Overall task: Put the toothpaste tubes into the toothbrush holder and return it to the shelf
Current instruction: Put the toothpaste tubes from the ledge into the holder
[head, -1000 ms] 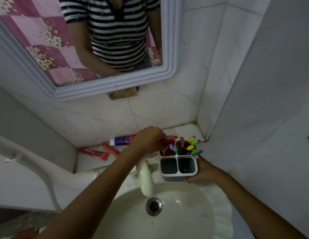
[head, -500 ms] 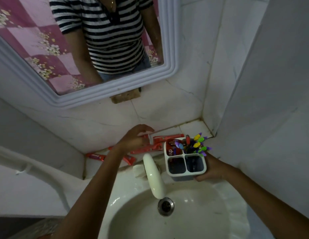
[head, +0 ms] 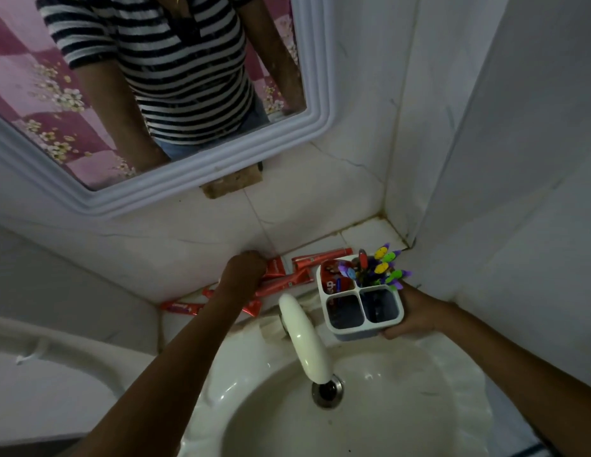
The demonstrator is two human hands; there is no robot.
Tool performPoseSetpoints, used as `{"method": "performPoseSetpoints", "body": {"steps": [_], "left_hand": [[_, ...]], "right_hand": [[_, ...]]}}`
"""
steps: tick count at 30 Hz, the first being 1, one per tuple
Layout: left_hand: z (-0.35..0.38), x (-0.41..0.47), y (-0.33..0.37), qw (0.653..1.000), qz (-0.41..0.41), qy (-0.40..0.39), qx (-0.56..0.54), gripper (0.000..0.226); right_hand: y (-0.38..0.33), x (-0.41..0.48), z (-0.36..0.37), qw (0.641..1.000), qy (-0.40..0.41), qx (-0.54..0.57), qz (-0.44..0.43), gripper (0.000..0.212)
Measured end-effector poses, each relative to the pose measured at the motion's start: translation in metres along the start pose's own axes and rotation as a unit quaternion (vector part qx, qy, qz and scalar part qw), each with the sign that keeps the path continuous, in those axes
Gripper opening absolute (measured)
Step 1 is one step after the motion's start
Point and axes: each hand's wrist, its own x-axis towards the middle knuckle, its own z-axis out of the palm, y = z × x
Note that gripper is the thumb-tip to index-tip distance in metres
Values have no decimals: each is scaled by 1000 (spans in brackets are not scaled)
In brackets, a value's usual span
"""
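Two hands busy, left hand (head: pixel 244 268) fisted on red toothpaste tube (head: pixel 281 284), right hand (head: pixel 416 313) gripping toothbrush holder (head: pixel 363 311).

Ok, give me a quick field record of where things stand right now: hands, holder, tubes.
left hand: closed on red toothpaste tubes on the shelf
right hand: holds the toothbrush holder over the sink edge
holder contents: colourful toothbrushes at back right, one red tube at back left, front two compartments look empty
tubes left on shelf: several, exact count unclear
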Motion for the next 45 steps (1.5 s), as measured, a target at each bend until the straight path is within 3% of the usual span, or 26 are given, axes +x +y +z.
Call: {"method": "performPoseSetpoints", "body": {"steps": [3, 7, 11, 13, 15, 18, 22, 25, 30, 34, 38, 41, 45], "left_hand": [[-3, 2, 0, 999, 0, -40, -12, 31], [-5, 3, -6, 999, -7, -25, -28, 30], [-19, -8, -9, 986, -33, 97, -132, 34], [-46, -21, -1, 952, -94, 172, -233, 28], [-79, -37, 8, 911, -131, 199, -338, 22], [-123, -65, 20, 851, -63, 211, -477, 18], [-156, -91, 44, 808, 28, 119, -576, 15], [-155, -87, 70, 864, 93, 49, -493, 19], [-128, -58, 97, 950, 112, -45, -288, 21], [-119, -53, 83, 942, 100, -50, -316, 14], [-97, -43, 42, 919, -26, 23, -393, 10], [-52, -30, 21, 946, -105, 11, -308, 15], [-6, -18, 15, 972, -85, -66, -207, 23]], "right_hand": [[-4, -2, 0, 1000, 2, 2, 7, 68], [-9, -2, 1, 1000, -2, 12, 24, 69], [-9, -2, 0, 999, -8, 27, 40, 81], [-9, -3, 0, 999, -8, 33, 38, 81], [-9, -4, 1, 999, -3, 38, 38, 80], [-8, -4, 4, 998, 4, 44, 35, 86], [-10, -6, 4, 998, 4, 50, 40, 83], [-10, -5, 2, 998, 2, 42, 40, 87], [-12, -6, 1, 998, 7, 56, 36, 94], [-13, -7, 2, 997, 5, 66, 35, 87], [-12, -6, 4, 997, 11, 66, 34, 81], [-9, -4, 5, 998, 9, 58, 30, 80], [-7, -3, 4, 999, 5, 38, 38, 82]]}}
